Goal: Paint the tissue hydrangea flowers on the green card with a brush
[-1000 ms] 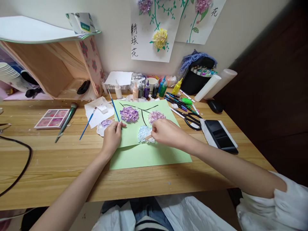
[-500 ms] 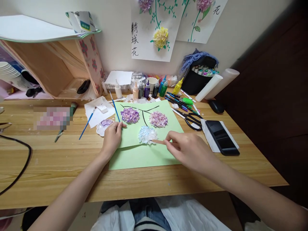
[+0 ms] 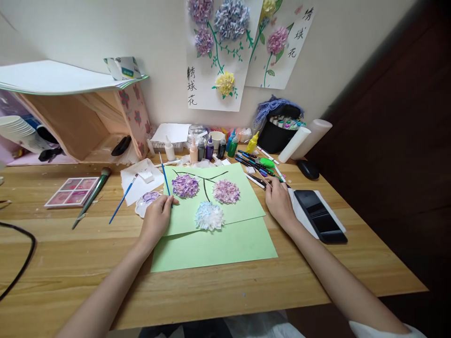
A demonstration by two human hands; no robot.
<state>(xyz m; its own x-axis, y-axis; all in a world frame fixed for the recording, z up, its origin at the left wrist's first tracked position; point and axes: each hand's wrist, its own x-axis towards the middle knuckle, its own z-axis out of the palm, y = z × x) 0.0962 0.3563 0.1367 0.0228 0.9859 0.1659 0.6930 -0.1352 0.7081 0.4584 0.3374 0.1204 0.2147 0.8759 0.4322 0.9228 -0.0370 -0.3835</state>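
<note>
My left hand (image 3: 157,214) is closed at the left edge of the upper green paper (image 3: 243,213), its thumb on top. A blue paintbrush (image 3: 164,173) runs down to its fingertips; whether they grip it too is unclear. On the paper are a purple paper flower (image 3: 185,186), a pink one (image 3: 226,191) and a pale blue-and-white one (image 3: 209,216), with black branch lines between. Right of the paper, my right hand (image 3: 279,199) pinches a thin wooden stick (image 3: 263,178) over the pens, covering most of the scissors.
Several paint bottles (image 3: 209,149) stand behind the paper, with pens (image 3: 252,162) to their right. A phone (image 3: 320,216) lies at the right. On the left are another blue brush (image 3: 122,199), a palette (image 3: 143,205), a large brush (image 3: 92,197) and an open box (image 3: 134,117).
My right hand has moved the stick from the pale flower to the right, over the pens. My left hand stays at the paper's edge. The camera view has tilted up.
</note>
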